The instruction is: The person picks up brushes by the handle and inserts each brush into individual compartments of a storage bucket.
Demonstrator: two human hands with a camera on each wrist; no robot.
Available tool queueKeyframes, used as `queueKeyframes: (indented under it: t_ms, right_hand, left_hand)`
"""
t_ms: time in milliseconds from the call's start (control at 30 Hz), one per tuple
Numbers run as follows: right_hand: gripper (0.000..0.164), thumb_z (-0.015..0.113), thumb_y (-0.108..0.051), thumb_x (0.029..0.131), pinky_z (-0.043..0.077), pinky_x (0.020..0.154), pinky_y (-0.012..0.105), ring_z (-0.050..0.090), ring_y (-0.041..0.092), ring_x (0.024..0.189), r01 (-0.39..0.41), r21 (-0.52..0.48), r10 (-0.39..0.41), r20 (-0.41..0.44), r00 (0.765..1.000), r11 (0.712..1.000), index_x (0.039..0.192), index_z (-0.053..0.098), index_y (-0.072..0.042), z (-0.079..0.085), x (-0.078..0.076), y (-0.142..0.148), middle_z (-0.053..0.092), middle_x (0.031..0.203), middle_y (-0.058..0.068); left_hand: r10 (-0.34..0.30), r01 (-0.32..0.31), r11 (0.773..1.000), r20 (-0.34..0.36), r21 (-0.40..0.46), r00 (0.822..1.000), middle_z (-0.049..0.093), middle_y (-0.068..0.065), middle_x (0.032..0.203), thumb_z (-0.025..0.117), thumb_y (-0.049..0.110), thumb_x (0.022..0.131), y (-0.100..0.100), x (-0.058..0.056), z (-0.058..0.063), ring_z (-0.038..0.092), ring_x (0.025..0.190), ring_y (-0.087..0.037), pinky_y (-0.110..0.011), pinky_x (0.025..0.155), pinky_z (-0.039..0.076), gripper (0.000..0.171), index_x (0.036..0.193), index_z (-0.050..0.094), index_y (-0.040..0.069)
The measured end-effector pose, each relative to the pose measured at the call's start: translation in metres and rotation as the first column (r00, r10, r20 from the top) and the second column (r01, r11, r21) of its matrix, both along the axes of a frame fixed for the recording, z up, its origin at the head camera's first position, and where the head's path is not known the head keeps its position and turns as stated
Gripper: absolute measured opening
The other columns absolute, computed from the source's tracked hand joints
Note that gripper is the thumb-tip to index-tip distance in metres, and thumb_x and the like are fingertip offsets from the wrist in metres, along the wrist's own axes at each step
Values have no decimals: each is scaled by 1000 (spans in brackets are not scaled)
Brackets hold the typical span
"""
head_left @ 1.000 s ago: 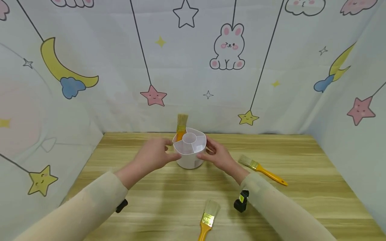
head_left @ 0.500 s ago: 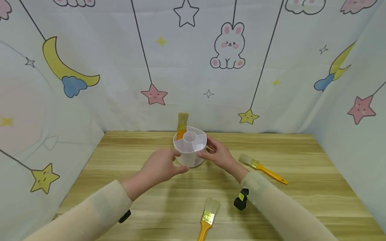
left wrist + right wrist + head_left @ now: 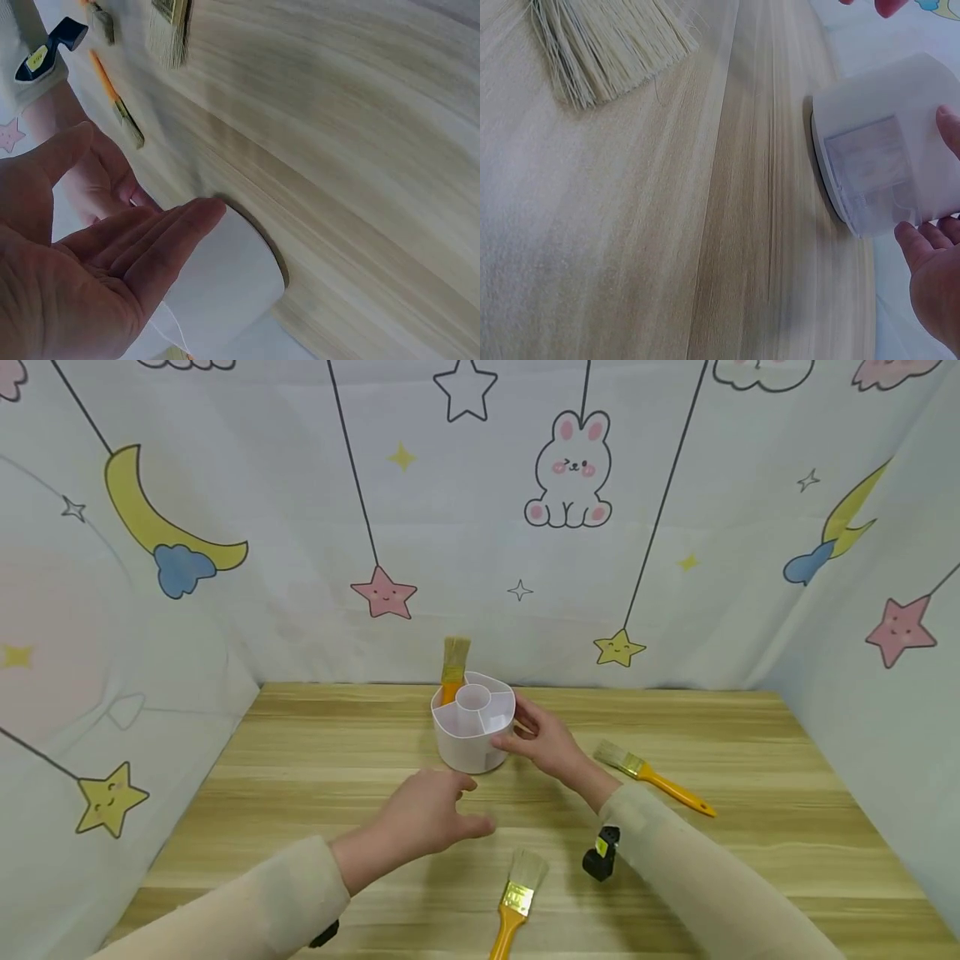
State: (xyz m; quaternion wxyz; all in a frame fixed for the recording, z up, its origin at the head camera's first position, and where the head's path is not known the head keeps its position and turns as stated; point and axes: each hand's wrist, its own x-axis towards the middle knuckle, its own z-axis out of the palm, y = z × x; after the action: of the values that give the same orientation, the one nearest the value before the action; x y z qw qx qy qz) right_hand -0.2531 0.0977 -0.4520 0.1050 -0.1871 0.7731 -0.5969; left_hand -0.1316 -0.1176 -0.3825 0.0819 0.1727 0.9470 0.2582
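A white round organizer (image 3: 468, 752) with divided compartments stands at the back of the wooden table. One paintbrush (image 3: 453, 670) stands in its back-left compartment, bristles up. My right hand (image 3: 551, 747) holds the organizer's right side, thumb at the front and fingers around the far side. In the right wrist view a clear panel (image 3: 874, 172) shows on the organizer's wall. My left hand (image 3: 427, 814) is off the organizer, in front of it, fingers extended and thumb apart, holding nothing. Nearest to it on the table lies a paintbrush (image 3: 517, 893) with an orange handle, bristles pointing away.
Another paintbrush (image 3: 656, 777) lies to the right of my right hand. The left wrist view also shows a further brush (image 3: 103, 26) at its top left. A patterned cloth (image 3: 450, 527) hangs behind the table and along both sides.
My left hand has let go of the organizer and come down and to the right, toward the front brush. My right hand stays at the organizer, which has not visibly moved.
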Motion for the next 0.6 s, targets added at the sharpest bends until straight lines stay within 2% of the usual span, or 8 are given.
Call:
queueKeyframes:
  t_ms: [167, 300, 400, 500, 600]
  right_hand:
    - [85, 80, -12, 98, 40, 124, 48, 41, 34, 155, 5, 9, -5, -15, 1000, 1000, 168, 33, -8, 0, 0, 1, 42, 168, 16]
    - [85, 80, -11, 98, 39, 124, 52, 40, 37, 155, -4, 11, 4, -33, 999, 1000, 168, 32, -6, 0, 0, 1, 40, 168, 18]
    - [85, 80, -11, 97, 38, 124, 52, 40, 36, 155, -1, 10, 1, -26, 1000, 1000, 168, 33, -7, 0, 0, 0, 40, 169, 18]
    - [86, 80, -10, 97, 38, 124, 52, 39, 37, 155, 2, 2, -2, -15, 1000, 1000, 168, 32, -6, 0, 1, 0, 39, 169, 18]
    - [86, 80, -8, 97, 39, 124, 52, 39, 37, 155, 5, -6, -5, -14, 1000, 1000, 168, 32, -5, -1, 1, 0, 39, 169, 19]
  left_hand:
    - [-27, 26, 1000, -42, -7, 999, 78, -18, 115, 91, 42, 83, 8, 8, -9, 74, 108, -38, -54, 93, 61, 63, 125, 74, -2]
    - [-76, 72, 997, -117, -41, 990, 79, -16, 115, 93, 45, 81, 14, 19, -18, 76, 102, -35, -50, 87, 63, 67, 126, 73, -1]
    - [-98, 92, 995, -149, -43, 984, 77, -17, 123, 94, 46, 80, 16, 27, -26, 75, 106, -36, -50, 89, 64, 71, 130, 71, 0]
    - [-102, 98, 994, -137, -40, 985, 72, -20, 134, 93, 47, 80, 17, 35, -33, 73, 114, -39, -52, 93, 63, 77, 136, 68, 0]
    - [-107, 103, 994, -124, -39, 987, 68, -23, 139, 93, 48, 79, 18, 41, -41, 72, 115, -41, -53, 93, 63, 81, 139, 66, 0]
